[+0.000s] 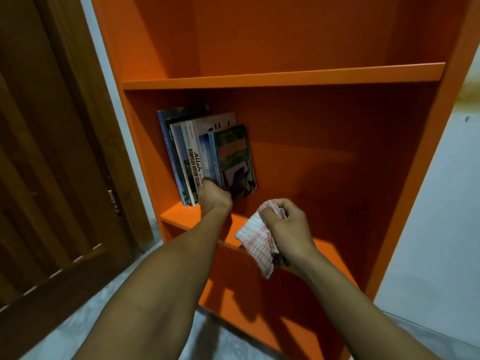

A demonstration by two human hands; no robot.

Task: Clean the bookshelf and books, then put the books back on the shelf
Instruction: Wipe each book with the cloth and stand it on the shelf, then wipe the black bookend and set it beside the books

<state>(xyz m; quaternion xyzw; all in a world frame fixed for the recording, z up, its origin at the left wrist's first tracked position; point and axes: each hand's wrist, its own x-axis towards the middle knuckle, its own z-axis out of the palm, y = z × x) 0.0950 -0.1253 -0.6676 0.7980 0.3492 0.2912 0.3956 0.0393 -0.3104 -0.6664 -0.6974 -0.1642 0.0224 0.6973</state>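
An orange bookshelf (283,76) fills the view. On its middle shelf, several books (189,152) stand upright against the left wall. The rightmost is a dark green book (235,157). My left hand (214,196) reaches in at the bottom of these books and grips the green book's lower edge, fingers hidden behind it. My right hand (285,227) hovers in front of the shelf's edge to the right and grips a bunched red-and-white checked cloth (255,241).
A dark wooden door (52,165) stands left of the bookshelf. A white wall (441,216) is on the right. The upper shelf holds nothing, and the right part of the middle shelf is bare. Pale floor tiles lie below.
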